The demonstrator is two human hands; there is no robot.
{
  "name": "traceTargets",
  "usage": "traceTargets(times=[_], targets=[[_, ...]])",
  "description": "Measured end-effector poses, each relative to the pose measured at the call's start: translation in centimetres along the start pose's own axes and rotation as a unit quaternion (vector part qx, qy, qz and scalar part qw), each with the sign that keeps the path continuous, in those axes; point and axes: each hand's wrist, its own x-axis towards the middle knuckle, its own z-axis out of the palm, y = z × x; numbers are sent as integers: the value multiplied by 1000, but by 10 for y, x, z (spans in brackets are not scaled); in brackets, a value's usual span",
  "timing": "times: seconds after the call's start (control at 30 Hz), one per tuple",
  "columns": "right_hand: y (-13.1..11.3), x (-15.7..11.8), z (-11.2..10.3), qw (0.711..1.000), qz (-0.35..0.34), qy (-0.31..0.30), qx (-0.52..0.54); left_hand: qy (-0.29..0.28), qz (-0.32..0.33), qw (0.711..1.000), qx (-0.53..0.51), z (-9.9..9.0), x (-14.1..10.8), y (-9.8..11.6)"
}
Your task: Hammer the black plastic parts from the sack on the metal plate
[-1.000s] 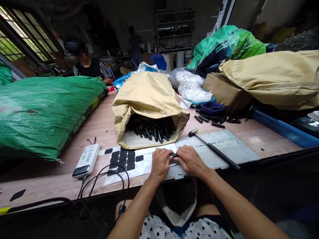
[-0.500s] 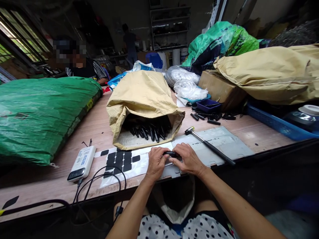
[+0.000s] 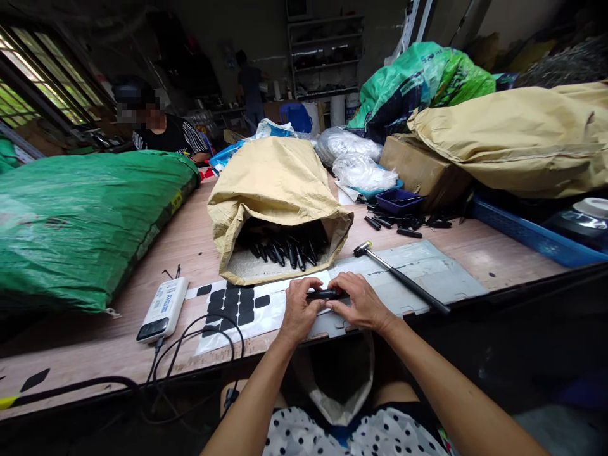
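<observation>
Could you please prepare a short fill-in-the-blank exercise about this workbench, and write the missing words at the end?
The left hand and the right hand together hold one cylinder, coloured ____.
The long-handled tool lying across the grey board is a ____.
The big sack at the picture's left has the colour ____.

Missing words: black; hammer; green.

tube [image 3: 323, 294] between hands [image 3: 300, 310] [image 3: 360, 301], sack [image 3: 280, 180] behind, hammer [image 3: 403, 277] right
</observation>
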Motion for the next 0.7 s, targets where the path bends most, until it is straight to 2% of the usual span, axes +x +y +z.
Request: traceTargets(times=[0.37, 0.47, 0.53, 0.57, 0.6, 0.63, 0.7], targets=[[3, 2, -3, 999, -2, -7, 51, -16, 18, 999, 36, 3, 6, -1], [3, -1, -9, 992, 7, 25, 127, 10, 31, 999, 14, -5, 3, 6], [5, -2, -12, 977, 42, 76, 197, 32, 51, 998, -4, -13, -12, 21], [6, -3, -13, 967, 63, 104, 224, 24, 65, 997, -15, -16, -24, 29], [7, -3, -14, 959, 81, 126, 241, -10, 80, 996, -28, -17, -39, 38], [8, -3, -14, 954, 92, 139, 248, -67, 91, 993, -41, -16, -55, 44], [8, -2, -12, 957, 91, 136, 241, -214, 69, 973, -56, -5, -89, 46]])
